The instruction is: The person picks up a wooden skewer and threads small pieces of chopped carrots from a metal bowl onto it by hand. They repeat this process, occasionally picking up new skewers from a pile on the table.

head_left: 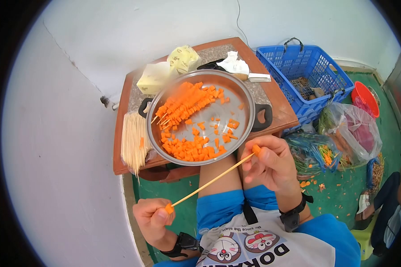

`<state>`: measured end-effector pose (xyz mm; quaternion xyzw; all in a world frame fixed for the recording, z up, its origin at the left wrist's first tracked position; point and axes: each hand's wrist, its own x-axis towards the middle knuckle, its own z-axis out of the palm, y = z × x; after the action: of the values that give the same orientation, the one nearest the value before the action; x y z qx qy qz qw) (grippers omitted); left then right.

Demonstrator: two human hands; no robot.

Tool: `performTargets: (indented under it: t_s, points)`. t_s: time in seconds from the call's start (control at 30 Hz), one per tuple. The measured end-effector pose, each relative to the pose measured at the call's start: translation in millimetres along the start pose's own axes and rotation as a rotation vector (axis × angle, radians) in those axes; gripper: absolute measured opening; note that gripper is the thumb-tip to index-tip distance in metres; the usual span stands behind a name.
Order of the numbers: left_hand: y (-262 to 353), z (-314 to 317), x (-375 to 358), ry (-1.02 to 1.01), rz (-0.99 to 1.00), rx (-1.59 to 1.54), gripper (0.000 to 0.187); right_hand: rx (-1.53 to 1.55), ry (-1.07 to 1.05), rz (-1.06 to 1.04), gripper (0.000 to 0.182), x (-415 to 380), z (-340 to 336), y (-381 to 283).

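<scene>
A thin bamboo skewer (pixel 211 181) slants between my two hands over my lap. At its lower end, my left hand (pixel 152 219) pinches a small carrot piece (pixel 169 208) against the stick's end. My right hand (pixel 272 162) grips another carrot piece (pixel 256 149) at the upper end, between thumb and forefinger. Just beyond my hands, a wide metal pan (pixel 250 119) with black handles holds loose carrot cubes (pixel 189 149) and a pile of loaded carrot skewers (pixel 187 102). Left of the pan lies a thick bundle of bare bamboo skewers (pixel 132 140).
The wooden table (pixel 278 107) also carries a yellow tissue box (pixel 153 78), crumpled white paper (pixel 234 63) and a white-bladed tool (pixel 259 78). To the right stand a blue crate (pixel 283 82), a red basin (pixel 366 99) and plastic bags (pixel 352 129) of vegetables. Another person's leg (pixel 384 193) shows far right.
</scene>
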<state>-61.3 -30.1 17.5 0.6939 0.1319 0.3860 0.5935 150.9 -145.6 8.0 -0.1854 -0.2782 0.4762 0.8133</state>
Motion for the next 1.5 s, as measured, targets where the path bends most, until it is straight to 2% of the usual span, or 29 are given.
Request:
performTargets:
  t_s: [0.07, 0.13, 0.17, 0.23, 0.27, 0.33, 0.5, 0.7, 0.77, 0.87, 1.07, 1.13, 1.2, 1.27, 1.33, 1.5]
  points:
    - [1.2, 1.6, -0.9, 0.016, -0.006, 0.073, 0.04, -0.077, 0.02, -0.024, 0.025, 0.3, -0.3, -0.9]
    - [5.9, 12.6, -1.9, 0.143, 0.018, 0.344, 0.038, -0.137, 0.063, -0.043, 0.023, -0.3, -0.5, -1.4]
    - [7.4, 15.7, -2.3, 0.144, 0.02, 0.344, 0.038, -0.138, 0.062, -0.044, 0.023, -0.7, -0.5, -0.6]
    - [9.4, 19.9, -3.2, 0.218, -0.207, 0.198, 0.038, -0.221, 0.064, -0.065, 0.023, -1.6, -0.4, 1.7]
    - [8.9, 20.4, -3.9, 0.221, -0.206, 0.198, 0.038, -0.22, 0.061, -0.064, 0.023, -2.0, 0.5, 2.7]
    - [6.2, 19.7, -6.3, 0.2, -0.291, -0.072, 0.036, -0.325, 0.061, -0.085, 0.021, -2.4, 2.6, 5.0]
    - [-9.6, 15.4, -14.1, 0.11, -0.219, 0.072, 0.027, -0.384, -0.004, -0.133, 0.02, -3.9, 3.4, 7.7]
    - [-16.2, 16.9, -14.1, 0.151, -0.344, -0.194, 0.022, -0.582, -0.044, -0.256, 0.021, -3.3, 9.9, 6.7]
    - [-19.4, 18.1, -13.4, 0.081, -0.405, -0.369, 0.02, -0.639, -0.063, -0.288, 0.021, -2.9, 9.8, 3.3]
    - [-25.3, 12.5, -13.2, 0.047, -0.373, -0.345, 0.02, -0.69, -0.141, -0.24, 0.021, -4.1, 10.2, -2.7]
    - [-29.3, 8.5, -11.8, 0.007, -0.305, -0.281, 0.015, -0.505, -0.225, -0.087, 0.021, -8.5, 16.5, -0.6]
    - [-23.8, 25.6, -10.6, -0.025, -0.335, -0.285, 0.014, -0.938, -0.316, -0.142, 0.021, -4.8, 22.0, 11.5]
    - [-22.4, 28.2, -11.8, -0.08, -0.384, -0.365, 0.01, -0.887, -0.304, -0.141, 0.02, -6.4, 23.3, 32.2]
    - [-15.5, 31.1, -8.5, -0.032, -0.401, -0.317, 0.01, -0.83, -0.307, -0.134, 0.02, -5.4, 23.8, 38.4]
    - [-11.7, 34.0, -6.9, 0.033, -0.435, -0.26, 0.01, -0.677, -0.172, 0.026, 0.02, -6.0, 24.4, 39.3]
    - [-16.9, 38.9, -5.4, 0.045, -0.368, -0.333, 0.012, -0.666, -0.211, 0.103, 0.021, -3.9, 25.7, 35.5]
